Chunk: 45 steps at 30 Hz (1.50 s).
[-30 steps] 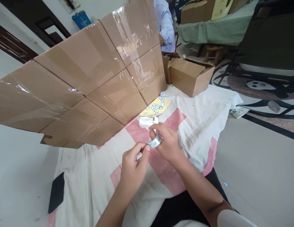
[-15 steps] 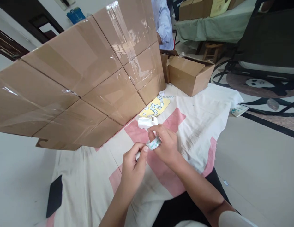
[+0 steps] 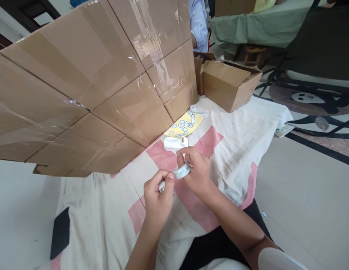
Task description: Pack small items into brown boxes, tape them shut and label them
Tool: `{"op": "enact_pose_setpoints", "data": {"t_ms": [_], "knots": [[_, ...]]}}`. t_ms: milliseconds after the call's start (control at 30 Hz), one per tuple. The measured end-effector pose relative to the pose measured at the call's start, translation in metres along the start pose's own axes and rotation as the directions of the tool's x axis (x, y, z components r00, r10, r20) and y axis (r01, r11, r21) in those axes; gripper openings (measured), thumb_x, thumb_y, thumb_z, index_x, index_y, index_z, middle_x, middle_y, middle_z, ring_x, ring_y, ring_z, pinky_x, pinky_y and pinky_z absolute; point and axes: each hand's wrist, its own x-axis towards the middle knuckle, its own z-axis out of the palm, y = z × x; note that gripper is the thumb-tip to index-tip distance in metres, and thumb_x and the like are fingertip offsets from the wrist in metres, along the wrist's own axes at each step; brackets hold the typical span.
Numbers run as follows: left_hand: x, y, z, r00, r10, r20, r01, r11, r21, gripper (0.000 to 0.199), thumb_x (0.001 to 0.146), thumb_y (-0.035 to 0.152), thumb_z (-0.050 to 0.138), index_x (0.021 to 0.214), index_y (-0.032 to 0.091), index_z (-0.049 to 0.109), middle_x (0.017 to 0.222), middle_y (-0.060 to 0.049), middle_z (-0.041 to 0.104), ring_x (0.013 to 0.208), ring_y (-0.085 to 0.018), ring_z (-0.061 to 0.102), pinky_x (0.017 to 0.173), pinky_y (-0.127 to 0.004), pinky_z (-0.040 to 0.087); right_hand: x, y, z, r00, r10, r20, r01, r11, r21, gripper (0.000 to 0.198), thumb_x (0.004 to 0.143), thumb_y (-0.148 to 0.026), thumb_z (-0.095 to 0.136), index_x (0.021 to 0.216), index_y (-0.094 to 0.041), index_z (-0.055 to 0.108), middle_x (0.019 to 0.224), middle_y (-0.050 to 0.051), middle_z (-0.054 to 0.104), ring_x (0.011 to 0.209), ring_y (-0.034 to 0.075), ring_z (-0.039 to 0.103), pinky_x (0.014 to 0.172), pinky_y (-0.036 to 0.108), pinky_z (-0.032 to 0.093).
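A small ring of whitish tape (image 3: 182,171) with teal print sits around a finger of my right hand (image 3: 197,168), whose fingers are curled about it. My left hand (image 3: 159,191) pinches the tape's left edge between thumb and forefinger. A small white object (image 3: 162,186) shows inside the curl of my left hand; its kind is mostly hidden. Just beyond my fingers lies a white rounded case (image 3: 172,144) with a small brownish patch near its right end. Behind the case, a yellow sheet (image 3: 195,125) carries several small pale pieces with dark outlines.
A tall wall of taped cardboard boxes (image 3: 118,101) stands along the left and back. An open cardboard box (image 3: 220,88) rests on the cloth-covered table (image 3: 233,150). A dark flat object (image 3: 60,232) lies at the left edge. A person's blue sleeve (image 3: 198,24) shows behind.
The view has shifted slightly, bringing the cardboard wall larger and a little higher. Both hands keep nearly the same hold on the tape; my left hand has moved slightly left.
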Motion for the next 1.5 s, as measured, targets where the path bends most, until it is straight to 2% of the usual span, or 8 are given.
{"op": "enact_pose_setpoints", "data": {"t_ms": [233, 500, 733, 933, 1100, 1200, 1333, 1500], "knots": [[0.002, 0.004, -0.009, 0.981, -0.034, 0.19, 0.027, 0.999, 0.041, 0.027, 0.096, 0.033, 0.053, 0.073, 0.02, 0.05, 0.068, 0.004, 0.045, 0.064, -0.011, 0.041, 0.06, -0.024, 0.034, 0.001, 0.005, 0.004, 0.999, -0.046, -0.002, 0.046, 0.998, -0.051, 0.017, 0.088, -0.007, 0.054, 0.092, -0.024, 0.054, 0.065, -0.005, 0.055, 0.052, 0.01, 0.046, 0.052, 0.025, 0.033], [0.007, 0.01, -0.018, 0.945, -0.175, 0.277, 0.17, 0.985, 0.042, 0.027, 0.093, 0.033, 0.053, 0.069, 0.02, 0.051, 0.066, 0.003, 0.042, 0.062, -0.011, 0.037, 0.056, -0.025, 0.029, 0.0, 0.01, 0.006, 0.993, -0.085, 0.087, 0.09, 0.995, -0.054, 0.021, 0.083, -0.004, 0.051, 0.09, -0.024, 0.054, 0.069, -0.004, 0.058, 0.057, 0.011, 0.049, 0.057, 0.025, 0.036], [0.011, 0.003, -0.008, 0.954, -0.24, 0.18, 0.255, 0.965, -0.065, 0.022, 0.081, 0.025, 0.054, 0.06, 0.02, 0.048, 0.061, 0.004, 0.039, 0.058, -0.01, 0.034, 0.052, -0.025, 0.027, -0.002, 0.01, 0.009, 0.992, -0.055, 0.114, 0.061, 0.997, -0.047, 0.019, 0.085, -0.006, 0.05, 0.09, -0.024, 0.051, 0.069, -0.004, 0.058, 0.055, 0.011, 0.048, 0.055, 0.025, 0.034], [0.007, -0.014, -0.003, 0.96, -0.259, 0.11, 0.275, 0.945, -0.175, 0.023, 0.079, 0.02, 0.052, 0.058, 0.02, 0.042, 0.06, 0.005, 0.034, 0.059, -0.01, 0.031, 0.055, -0.027, 0.026, -0.007, 0.011, 0.015, 0.978, 0.096, 0.184, -0.114, 0.989, 0.091, 0.013, 0.092, -0.012, 0.05, 0.096, -0.024, 0.047, 0.065, -0.007, 0.049, 0.051, 0.01, 0.041, 0.052, 0.025, 0.028], [-0.004, -0.031, -0.005, 0.967, -0.241, 0.077, 0.253, 0.909, -0.331, 0.028, 0.082, 0.021, 0.054, 0.057, 0.02, 0.041, 0.057, 0.005, 0.032, 0.058, -0.011, 0.029, 0.057, -0.029, 0.024, 0.004, 0.0, 0.012, 0.9, 0.348, 0.262, -0.43, 0.808, 0.403, 0.008, 0.102, -0.027, 0.047, 0.095, -0.024, 0.044, 0.063, -0.008, 0.04, 0.05, 0.01, 0.038, 0.049, 0.023, 0.03], [-0.008, -0.035, -0.005, 0.974, -0.206, 0.089, 0.224, 0.864, -0.451, 0.027, 0.081, 0.022, 0.055, 0.057, 0.02, 0.043, 0.054, 0.006, 0.03, 0.052, -0.01, 0.027, 0.054, -0.029, 0.023, 0.01, -0.005, 0.01, 0.859, 0.389, 0.333, -0.51, 0.698, 0.503, 0.014, 0.1, -0.031, 0.053, 0.091, -0.024, 0.045, 0.062, -0.008, 0.04, 0.05, 0.01, 0.035, 0.048, 0.023, 0.028], [-0.009, -0.037, -0.005, 0.987, -0.157, 0.047, 0.161, 0.873, -0.46, 0.029, 0.083, 0.025, 0.058, 0.056, 0.019, 0.046, 0.053, 0.005, 0.036, 0.051, -0.009, 0.031, 0.052, -0.027, 0.025, 0.012, -0.004, 0.01, 0.789, 0.442, 0.427, -0.615, 0.556, 0.559, 0.021, 0.093, -0.034, 0.064, 0.087, -0.023, 0.046, 0.061, -0.009, 0.039, 0.05, 0.008, 0.031, 0.047, 0.022, 0.026], [-0.012, -0.047, -0.008, 0.992, 0.034, 0.124, 0.023, 0.901, -0.433, 0.056, 0.09, 0.063, 0.049, 0.057, 0.019, 0.058, 0.045, 0.004, 0.034, 0.044, -0.011, 0.034, 0.045, -0.026, 0.024, 0.017, -0.002, 0.007, 0.737, 0.46, 0.495, -0.676, 0.499, 0.542, 0.023, 0.095, -0.038, 0.058, 0.083, -0.021, 0.051, 0.062, -0.007, 0.038, 0.054, 0.009, 0.03, 0.052, 0.023, 0.027]]}}
